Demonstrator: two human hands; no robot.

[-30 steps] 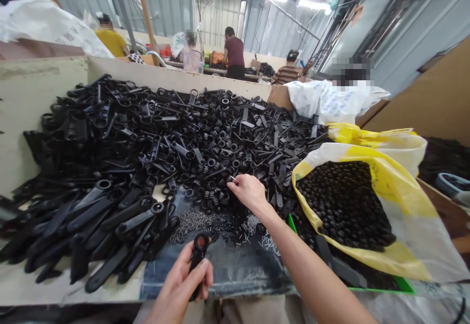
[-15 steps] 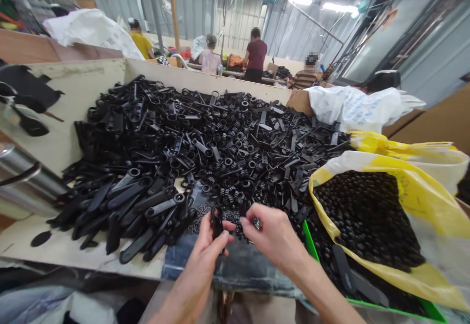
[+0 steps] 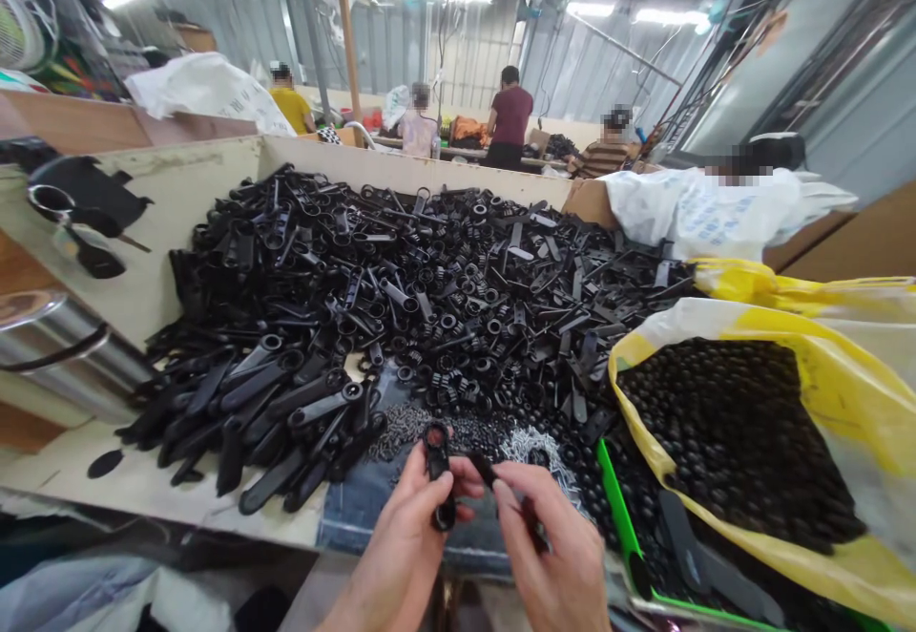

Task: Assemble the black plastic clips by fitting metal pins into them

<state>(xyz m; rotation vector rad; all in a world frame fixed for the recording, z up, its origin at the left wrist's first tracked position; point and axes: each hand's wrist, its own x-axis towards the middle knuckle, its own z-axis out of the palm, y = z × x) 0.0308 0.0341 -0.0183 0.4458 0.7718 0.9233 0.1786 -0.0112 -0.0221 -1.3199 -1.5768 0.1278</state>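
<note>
My left hand [image 3: 407, 532] is closed around a black plastic handle part [image 3: 436, 451], which stands upright in it with a ringed end at the top. Close by on the right, my right hand [image 3: 551, 532] pinches a small flat black plastic piece [image 3: 482, 466] between thumb and fingers, its tip pointing toward the left hand. Just beyond the hands lie a heap of silver pins or screws [image 3: 533, 446] and a spread of tiny dark metal pieces [image 3: 405, 430]. A large pile of black plastic parts [image 3: 401, 279] rises behind them.
Longer black handles [image 3: 279, 403] lie stacked at left, beside a steel flask [image 3: 68, 350]. At right, a yellow-and-white bag [image 3: 830, 374] of black round pieces stands by a green-edged tray [image 3: 616, 508]. Several people work along the far wall, one in a maroon shirt [image 3: 510, 115].
My right hand has come back from the pile's near edge toward me, with a small black piece in its fingers. The handle part in my left hand now shows its ringed end.
</note>
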